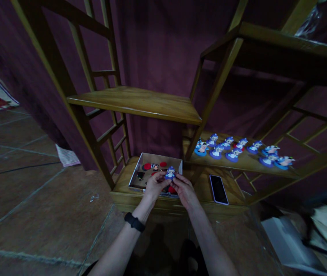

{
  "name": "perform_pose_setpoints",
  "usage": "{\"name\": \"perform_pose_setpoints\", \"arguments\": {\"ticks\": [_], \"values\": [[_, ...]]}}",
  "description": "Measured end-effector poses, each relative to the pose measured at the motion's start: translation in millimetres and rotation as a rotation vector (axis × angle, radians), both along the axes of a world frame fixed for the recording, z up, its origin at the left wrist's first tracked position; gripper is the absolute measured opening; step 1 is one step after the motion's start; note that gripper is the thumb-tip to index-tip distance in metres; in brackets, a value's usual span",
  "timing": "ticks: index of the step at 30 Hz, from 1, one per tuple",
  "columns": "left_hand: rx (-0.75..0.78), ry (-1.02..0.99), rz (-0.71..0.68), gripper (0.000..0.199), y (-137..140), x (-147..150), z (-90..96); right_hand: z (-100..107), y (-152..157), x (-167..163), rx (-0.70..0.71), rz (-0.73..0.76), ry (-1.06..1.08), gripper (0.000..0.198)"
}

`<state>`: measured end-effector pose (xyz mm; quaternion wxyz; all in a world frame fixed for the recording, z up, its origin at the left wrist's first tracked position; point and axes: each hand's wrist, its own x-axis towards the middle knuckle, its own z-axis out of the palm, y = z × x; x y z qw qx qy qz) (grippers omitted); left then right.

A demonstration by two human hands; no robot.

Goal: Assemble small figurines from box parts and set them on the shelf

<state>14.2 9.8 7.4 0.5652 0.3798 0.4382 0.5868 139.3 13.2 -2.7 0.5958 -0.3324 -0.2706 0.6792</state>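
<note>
1. From my head view, the left hand (153, 187) has its grip closed on a small figurine (170, 173), thumb and fingers pinching near the base.
2. I see the right hand (184, 190) closed on the same figurine from the other side, fingertips at its edge.
3. The figurine is upright, rounded and smooth-looking, purple and white, held above the near part of a shallow box (151, 158).
4. I make out thin, straight walls on that box; inside lie flat, round red pieces (147, 167) and small dark ones (140, 175), too small to identify.
5. Beside the box, on the same low wooden shelf (203, 188), lies a flat phone (219, 189) with a dark glossy face and pale purple rim.
6. To the right I have a group of similar figurines (216, 151) on round bases, standing on a higher wooden shelf (255, 167).
7. Behind hangs a softly folded maroon curtain (157, 46).
</note>
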Motion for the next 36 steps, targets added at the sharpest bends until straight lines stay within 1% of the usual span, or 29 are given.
{"name": "perform_pose_setpoints", "arguments": {"ticks": [2, 6, 8, 13, 15, 21, 29, 36], "values": [[0.003, -0.002, 0.002, 0.042, 0.8, -0.1, -0.8, 0.9, 0.4, 0.2, 0.002, 0.008, -0.010, 0.031], [-0.020, -0.024, -0.062, 0.043, 2.4, -0.5, -1.5, 1.5, 0.6, 0.7, 0.000, 0.002, -0.044, 0.035], [-0.035, -0.036, -0.071, 0.043, 2.6, -0.2, -1.5, 1.7, 0.1, 0.4, 0.006, -0.003, -0.044, 0.035], [-0.048, -0.049, 0.037, 0.047, 1.7, 1.8, -1.7, 4.7, -2.9, -2.4, 0.002, -0.019, -0.015, 0.030], [-0.038, -0.036, 0.058, 0.050, 1.8, 2.9, -2.1, 6.4, -4.0, -3.3, 0.005, -0.019, -0.006, 0.028], [-0.020, -0.008, 0.043, 0.061, 2.8, 4.7, -3.6, 7.8, -4.0, -2.4, 0.006, 0.004, -0.009, 0.028], [-0.022, -0.004, 0.024, 0.055, 1.9, 3.0, -5.5, 7.6, -4.5, -0.5, -0.001, 0.008, -0.029, 0.030], [0.052, 0.068, 0.066, 0.055, 3.8, 2.5, -10.9, 5.2, -4.6, -3.2, -0.008, 0.019, -0.039, 0.030]]}}
